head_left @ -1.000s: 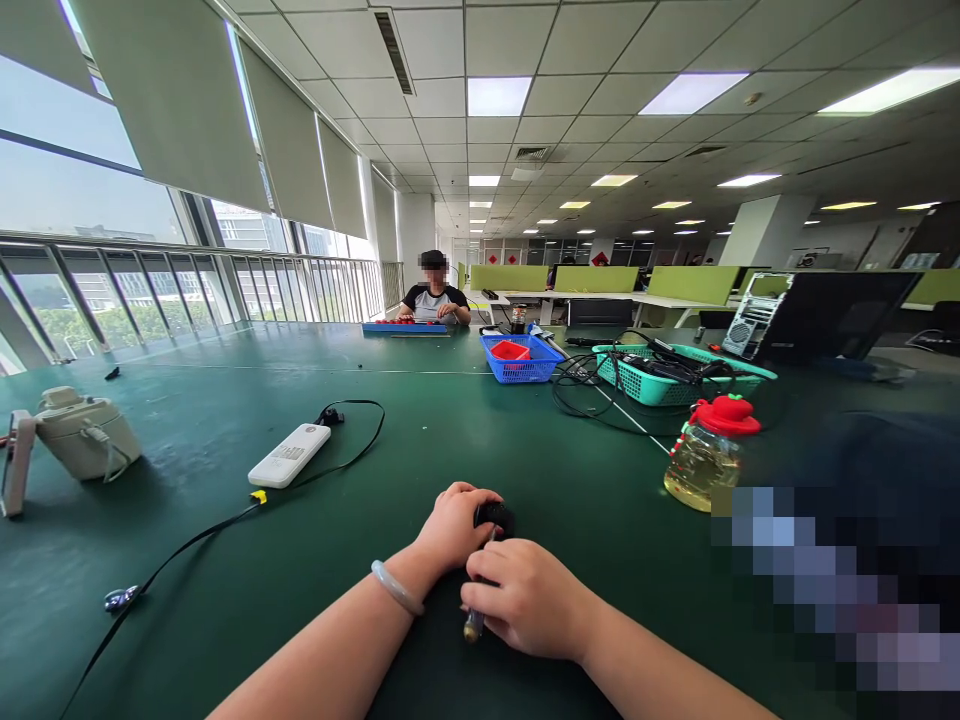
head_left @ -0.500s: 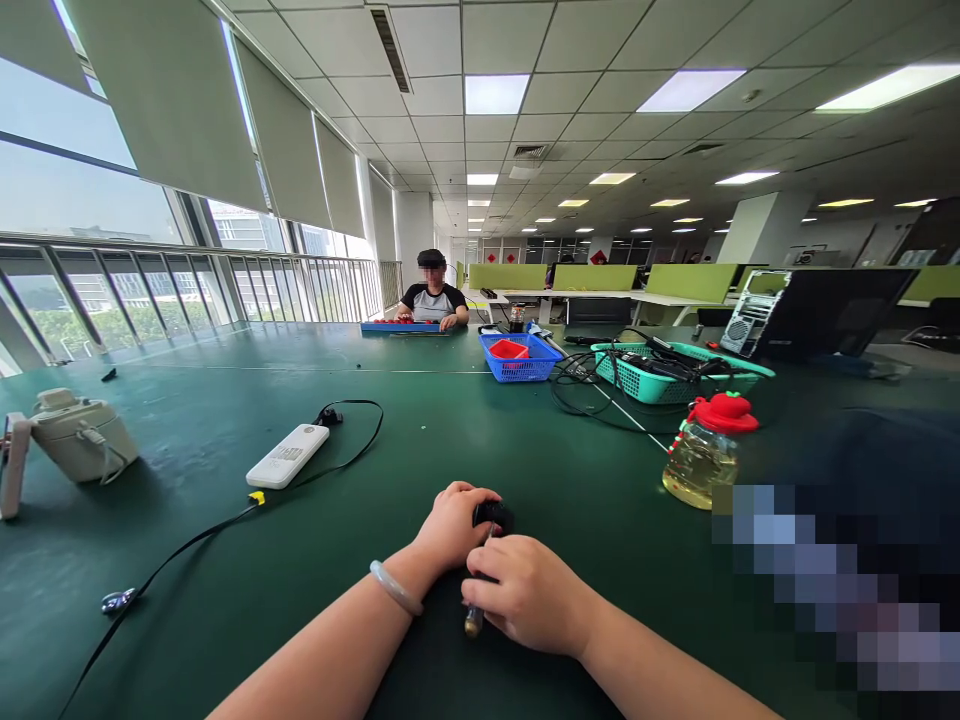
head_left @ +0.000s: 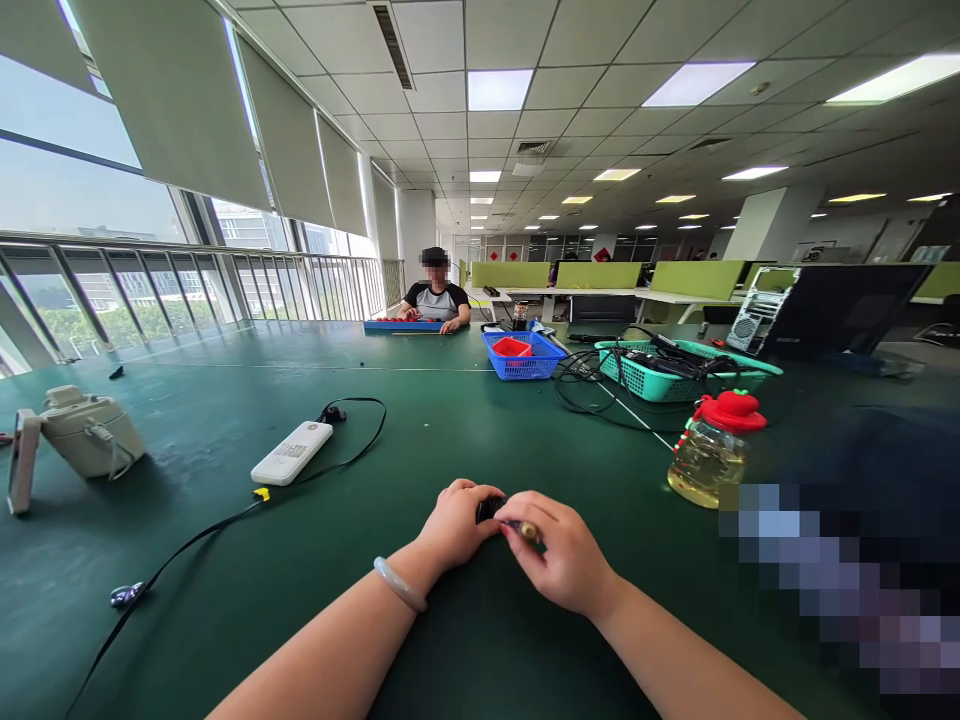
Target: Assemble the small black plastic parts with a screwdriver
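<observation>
My left hand [head_left: 459, 525] is closed around a small black object [head_left: 490, 508] just above the green tabletop. Most of that object lies behind the fingers, so its kind cannot be made out. Against its right side, my right hand [head_left: 562, 555] pinches a thin dark rod with a gold-coloured end [head_left: 529, 531] between thumb and fingers. The gold end points toward me, while the far end is hidden at the black object. Both hands are close together near the middle of the table, and a pale bangle [head_left: 400, 584] circles the left wrist.
A white power bank [head_left: 292, 453] with a black cable lies left; a beige bottle [head_left: 94, 435] stands farther left. To the right are a red-lidded jar [head_left: 709, 462], a blue basket [head_left: 523, 362] and a teal basket [head_left: 645, 382] of cables. Another person sits at the far end.
My right hand has moved up and slightly right and turned, swinging the rod's gold end from below the hand up to the right. The left hand keeps its hold on the black object.
</observation>
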A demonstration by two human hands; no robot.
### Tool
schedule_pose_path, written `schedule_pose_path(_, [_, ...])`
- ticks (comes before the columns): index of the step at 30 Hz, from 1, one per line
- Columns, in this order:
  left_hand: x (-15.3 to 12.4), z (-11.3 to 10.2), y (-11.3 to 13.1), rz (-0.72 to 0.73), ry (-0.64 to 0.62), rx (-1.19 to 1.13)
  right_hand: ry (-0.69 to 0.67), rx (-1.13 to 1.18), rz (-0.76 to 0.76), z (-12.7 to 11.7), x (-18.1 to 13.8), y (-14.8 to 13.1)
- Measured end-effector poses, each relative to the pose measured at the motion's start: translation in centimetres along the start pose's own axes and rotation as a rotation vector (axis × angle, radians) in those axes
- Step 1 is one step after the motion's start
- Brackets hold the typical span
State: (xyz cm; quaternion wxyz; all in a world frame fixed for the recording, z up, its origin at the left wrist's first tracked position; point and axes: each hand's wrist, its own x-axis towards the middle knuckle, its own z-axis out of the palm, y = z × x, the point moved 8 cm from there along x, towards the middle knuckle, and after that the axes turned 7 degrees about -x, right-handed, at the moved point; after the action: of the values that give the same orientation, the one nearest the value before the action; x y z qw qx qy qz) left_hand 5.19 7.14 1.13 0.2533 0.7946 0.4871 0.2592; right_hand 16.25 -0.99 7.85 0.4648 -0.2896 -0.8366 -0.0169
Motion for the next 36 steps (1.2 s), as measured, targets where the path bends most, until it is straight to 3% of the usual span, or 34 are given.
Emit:
schedule_pose_path(6, [0.2, 0.0, -0.7, -0.045, 0.001, 0.024, 0.238, 0.276, 0.475, -1.4, -1.5, 6.8])
schedule_pose_path(11, [0.2, -0.1, -0.9, -0.057, -0.001, 0.028, 0.244, 0.355, 0.506, -1.1, -2.1, 7.9])
schedule_pose_path(19, [0.2, 0.0, -0.3, -0.020, -0.006, 0.026, 0.137, 0.196, 0.247, -1.7, -0.1, 3.0])
schedule_pose_path(26, [0.0, -0.2, 0.1, 0.002, 0.010, 0.003, 0.059, 0.072, 0.091, -0.9, 0.1, 1.1])
schedule_pose_path(31, [0.1, -0.2, -0.2, -0.029, 0.031, -0.001, -0.083, -0.121, -0.141, 1.0, -0.4, -1.1])
schedule_pose_path(36, [0.2, -0.1, -0.7, -0.093, 0.045, 0.008, -0.325, -0.341, -0.383, 4.7, -1.6, -3.5])
